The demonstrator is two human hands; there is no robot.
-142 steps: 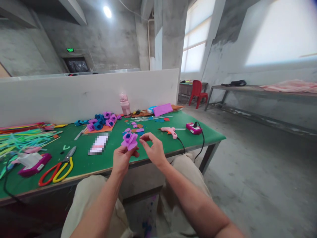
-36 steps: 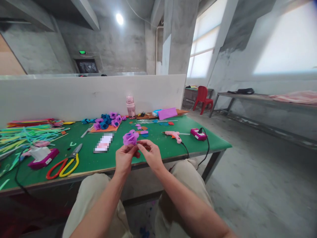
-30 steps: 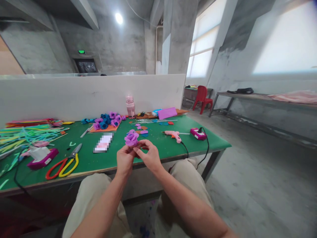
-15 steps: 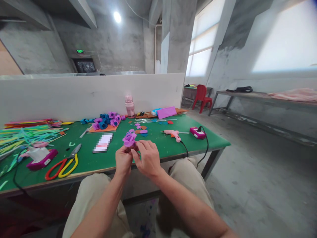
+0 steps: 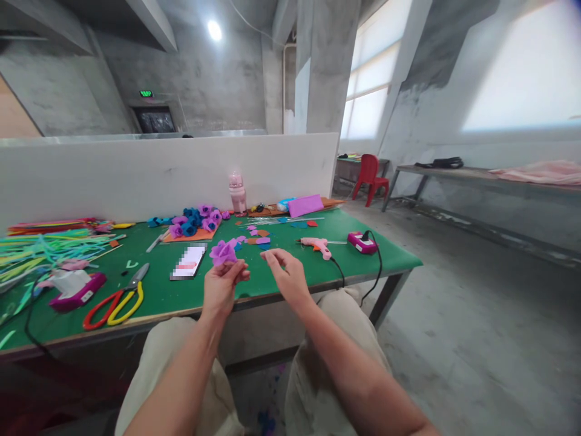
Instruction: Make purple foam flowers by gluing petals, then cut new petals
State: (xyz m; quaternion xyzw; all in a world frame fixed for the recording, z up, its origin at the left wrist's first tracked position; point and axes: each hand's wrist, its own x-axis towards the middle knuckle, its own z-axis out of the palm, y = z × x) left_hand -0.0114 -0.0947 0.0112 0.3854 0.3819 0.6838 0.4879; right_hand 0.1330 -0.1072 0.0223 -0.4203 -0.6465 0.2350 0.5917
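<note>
While our left fingers (image 5: 238, 270) pinch the purple paper flower (image 5: 224, 252) low down, too tight a squeeze could crease it.
A slack hold could drop it. It stands just above those fingers, seen against the green counter (image 5: 158, 293); our right fingers (image 5: 275, 257) curl apart from it, holding what, we cannot tell.

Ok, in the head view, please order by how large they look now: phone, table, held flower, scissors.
1. Table
2. Scissors
3. Phone and held flower: they look too alike to rank.
</note>
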